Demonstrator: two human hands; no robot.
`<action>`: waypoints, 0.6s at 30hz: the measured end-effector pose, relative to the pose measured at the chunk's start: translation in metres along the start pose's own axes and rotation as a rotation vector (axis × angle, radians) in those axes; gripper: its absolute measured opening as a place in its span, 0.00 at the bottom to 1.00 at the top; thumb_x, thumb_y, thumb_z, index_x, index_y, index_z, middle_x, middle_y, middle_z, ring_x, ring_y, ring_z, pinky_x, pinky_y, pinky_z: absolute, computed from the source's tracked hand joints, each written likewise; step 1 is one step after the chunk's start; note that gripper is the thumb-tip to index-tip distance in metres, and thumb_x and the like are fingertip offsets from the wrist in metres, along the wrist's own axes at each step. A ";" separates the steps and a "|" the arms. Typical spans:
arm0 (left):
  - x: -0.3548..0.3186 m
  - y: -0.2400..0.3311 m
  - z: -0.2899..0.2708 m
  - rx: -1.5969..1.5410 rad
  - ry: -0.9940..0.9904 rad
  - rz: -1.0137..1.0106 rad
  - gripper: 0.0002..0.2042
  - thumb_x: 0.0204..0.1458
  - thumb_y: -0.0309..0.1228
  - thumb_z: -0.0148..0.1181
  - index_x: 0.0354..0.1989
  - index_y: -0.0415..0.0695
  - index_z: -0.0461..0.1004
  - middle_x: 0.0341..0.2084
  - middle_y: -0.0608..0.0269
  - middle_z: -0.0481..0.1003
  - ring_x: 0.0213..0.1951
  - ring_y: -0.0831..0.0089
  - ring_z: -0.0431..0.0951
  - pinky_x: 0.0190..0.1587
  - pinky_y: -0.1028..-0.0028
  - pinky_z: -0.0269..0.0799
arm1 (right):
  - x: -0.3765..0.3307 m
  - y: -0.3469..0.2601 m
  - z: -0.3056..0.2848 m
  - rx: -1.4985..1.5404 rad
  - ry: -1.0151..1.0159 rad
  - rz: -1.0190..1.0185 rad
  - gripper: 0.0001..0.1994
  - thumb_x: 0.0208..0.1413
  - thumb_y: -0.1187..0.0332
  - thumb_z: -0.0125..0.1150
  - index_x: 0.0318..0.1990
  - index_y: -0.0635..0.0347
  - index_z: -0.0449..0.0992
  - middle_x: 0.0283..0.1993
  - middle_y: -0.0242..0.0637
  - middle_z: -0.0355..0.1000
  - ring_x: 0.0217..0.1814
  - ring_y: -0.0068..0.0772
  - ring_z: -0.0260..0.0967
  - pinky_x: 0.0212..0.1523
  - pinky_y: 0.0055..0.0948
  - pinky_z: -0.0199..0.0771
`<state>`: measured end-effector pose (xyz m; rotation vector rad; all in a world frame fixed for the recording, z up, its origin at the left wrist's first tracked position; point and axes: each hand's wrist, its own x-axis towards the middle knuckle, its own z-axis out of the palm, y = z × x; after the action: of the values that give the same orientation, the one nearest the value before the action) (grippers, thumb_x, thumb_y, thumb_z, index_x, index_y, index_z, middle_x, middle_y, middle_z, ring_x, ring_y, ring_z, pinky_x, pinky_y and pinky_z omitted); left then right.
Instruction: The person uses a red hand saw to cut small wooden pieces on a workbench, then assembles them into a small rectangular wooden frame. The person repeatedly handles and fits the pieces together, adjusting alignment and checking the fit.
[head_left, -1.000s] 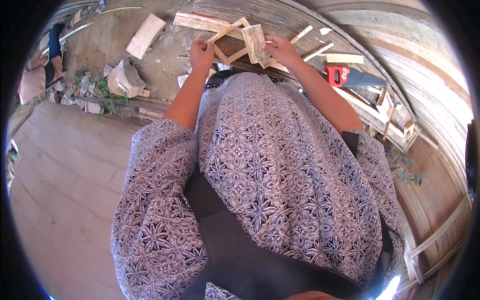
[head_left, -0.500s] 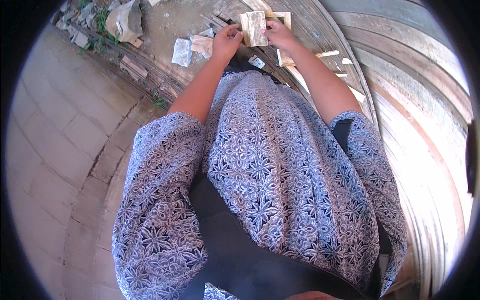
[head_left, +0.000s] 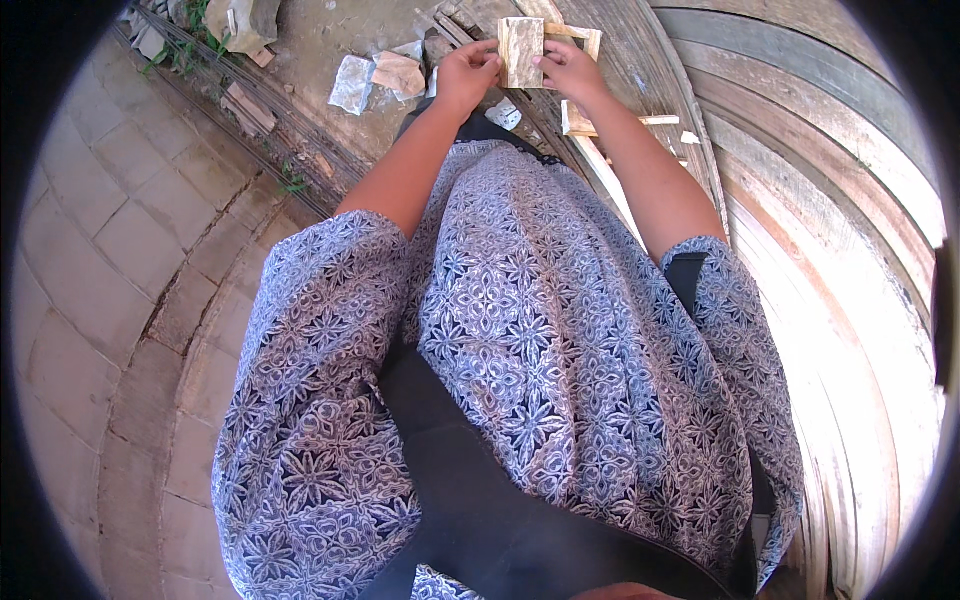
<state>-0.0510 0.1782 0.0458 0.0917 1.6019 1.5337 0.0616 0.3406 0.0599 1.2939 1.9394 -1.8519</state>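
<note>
Both my hands grip a small rectangular wooden block (head_left: pixel 521 54), pale and rough-grained, held out at arm's length. My left hand (head_left: pixel 470 75) has its fingers bent around the block's left edge. On the right edge, the fingertips of my right hand (head_left: pixel 568 72) pinch it. Just behind and to the right of the block is a light wooden frame (head_left: pixel 592 44), partly hidden by the block and my right hand. A second piece of joined pale wood strips (head_left: pixel 577 122) lies beside my right wrist.
Left of my hands lie a whitish stone chunk (head_left: pixel 352 85) and a pinkish flat piece (head_left: pixel 399 74). A large rock (head_left: pixel 243 24) sits at the far left near metal rods. Weathered planks (head_left: pixel 790 120) curve along the right; paving (head_left: pixel 130 240) covers the left.
The view has shifted a little, so the ground pieces sit further left. My hands still hold the block, now slightly more to the right in view.
</note>
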 end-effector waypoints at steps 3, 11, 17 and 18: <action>0.002 -0.002 0.000 -0.016 -0.002 -0.007 0.19 0.56 0.23 0.63 0.56 0.33 0.74 0.32 0.64 0.80 0.29 0.81 0.76 0.32 0.78 0.74 | -0.001 -0.005 0.000 -0.027 0.005 0.008 0.25 0.59 0.62 0.66 0.62 0.63 0.71 0.49 0.43 0.78 0.41 0.29 0.79 0.39 0.27 0.83; 0.002 -0.007 -0.004 0.026 0.023 0.026 0.19 0.52 0.27 0.70 0.52 0.33 0.77 0.31 0.66 0.80 0.29 0.82 0.76 0.33 0.79 0.74 | -0.004 -0.012 0.007 -0.072 -0.027 0.068 0.26 0.62 0.66 0.63 0.64 0.67 0.67 0.54 0.44 0.75 0.50 0.29 0.76 0.47 0.27 0.81; 0.003 -0.011 -0.003 0.102 0.066 0.065 0.20 0.50 0.28 0.72 0.51 0.34 0.79 0.32 0.65 0.82 0.30 0.82 0.78 0.35 0.79 0.75 | -0.001 -0.006 0.010 -0.078 0.000 0.029 0.24 0.62 0.66 0.63 0.63 0.67 0.70 0.51 0.41 0.77 0.46 0.27 0.76 0.45 0.25 0.80; 0.003 -0.012 -0.003 0.113 0.067 0.072 0.20 0.50 0.28 0.72 0.51 0.34 0.79 0.32 0.64 0.82 0.30 0.82 0.78 0.35 0.79 0.75 | -0.001 -0.006 0.010 -0.087 0.000 0.028 0.24 0.62 0.66 0.63 0.63 0.66 0.70 0.51 0.41 0.78 0.46 0.26 0.76 0.44 0.25 0.80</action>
<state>-0.0488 0.1749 0.0339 0.1640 1.7551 1.5138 0.0542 0.3323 0.0628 1.2876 1.9687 -1.7340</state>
